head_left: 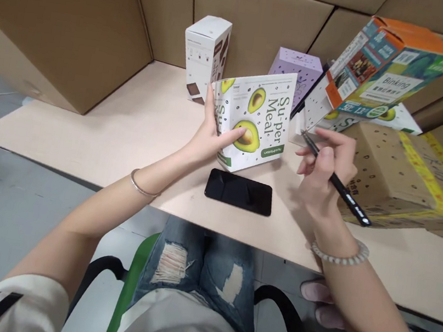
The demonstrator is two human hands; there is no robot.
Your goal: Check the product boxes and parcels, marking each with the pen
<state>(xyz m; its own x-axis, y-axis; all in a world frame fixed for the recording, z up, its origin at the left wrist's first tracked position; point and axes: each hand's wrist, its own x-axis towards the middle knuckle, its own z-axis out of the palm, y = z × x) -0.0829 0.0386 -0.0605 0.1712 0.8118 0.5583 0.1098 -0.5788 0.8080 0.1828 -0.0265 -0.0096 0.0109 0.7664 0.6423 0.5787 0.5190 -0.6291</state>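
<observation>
My left hand (213, 134) grips a white carton (272, 104) printed with avocados and "Su-per Meal", thumb on its front and fingers behind its left side. The carton is turned sideways, so its print runs vertically. In my right hand (327, 170) is a black pen (343, 189), pinched between thumb and fingers. Its tip points up and left, just right of the carton and apart from it. A dark phone (239, 192) lies on the table (127, 130) below the carton.
A white box with brown squares (198, 57) and a purple box (293, 63) stand behind. To the right, an orange-topped "Binking" box (393, 75) sits above a taped cardboard box (404, 171). Large cardboard boxes (61, 14) wall the left and back.
</observation>
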